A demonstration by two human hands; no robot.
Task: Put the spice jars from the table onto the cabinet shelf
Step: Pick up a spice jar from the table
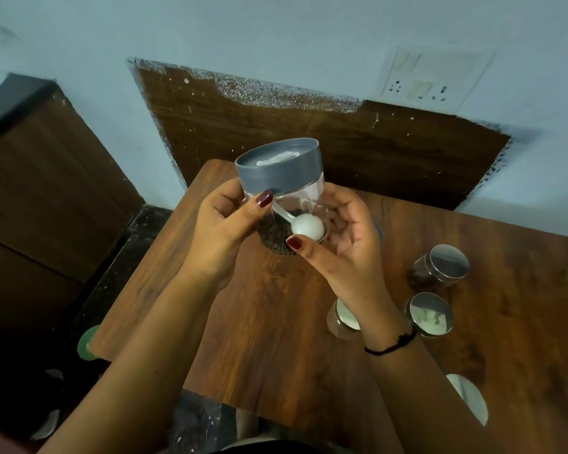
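Wall: the pale blue wall [309, 34] fills the top of the view
Table: the brown wood-grain table [276, 339] stands against the wall, its left edge running diagonally down the frame
Cabinet: the dark wooden cabinet [40, 178] stands left of the table, apart from it across a strip of dark floor
Back panel: the dark wood panel [309, 136] lies flat on the wall behind the table, its top edge flecked with white
Left hand: the left hand [217, 231] grips the jar's left side, fingers curled behind it, thumb pressed on the glass just under the lid
Right hand: the right hand [345, 231] cups the jar's right side, fingers curled round it, thumb on the lower front
Held jar: the grey-lidded jar [286, 191] is raised above the table's far left part, tilted with its lid toward the wall, lid on
Small jars: three steel-lidded jars [440, 267] stand on the table at right, near one another; the one nearest the wrist is partly hidden by it
Socket plate: the white switch plate [430, 83] sits on the wall at upper right
Contents: dark grains [273, 232] lie in the held jar's base
Scoop: the white spoon [307, 227] is inside the held jar, bowl toward the base
Wrist: a black thread band [391, 345] circles the right wrist
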